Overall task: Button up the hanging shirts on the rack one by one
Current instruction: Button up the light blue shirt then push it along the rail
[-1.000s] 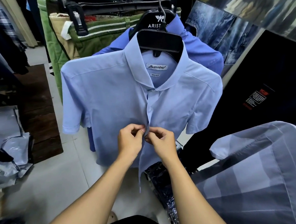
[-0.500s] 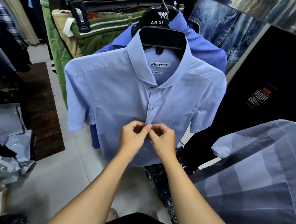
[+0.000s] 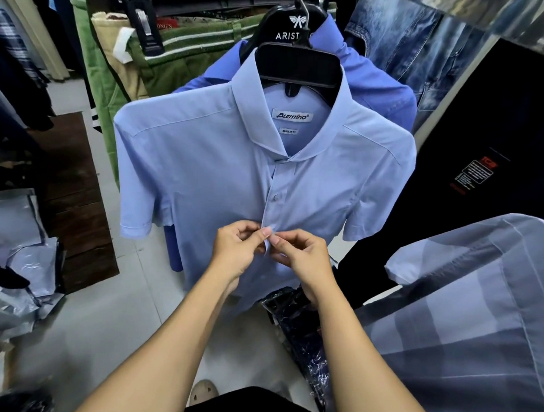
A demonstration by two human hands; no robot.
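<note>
A light blue short-sleeved shirt (image 3: 199, 165) hangs on a black hanger (image 3: 298, 64) at the centre of the view, facing the camera. Its collar and the button (image 3: 276, 197) below it are fastened. Both hands meet at the placket just under that button. The left hand (image 3: 237, 255) pinches the fabric edge between thumb and forefinger; the right hand (image 3: 302, 259) pinches the opposite edge, fingertips touching the left's. A darker blue shirt (image 3: 374, 84) hangs directly behind. Green trousers (image 3: 194, 62) hang further back on the left. A grey checked shirt (image 3: 474, 305) fills the lower right.
</note>
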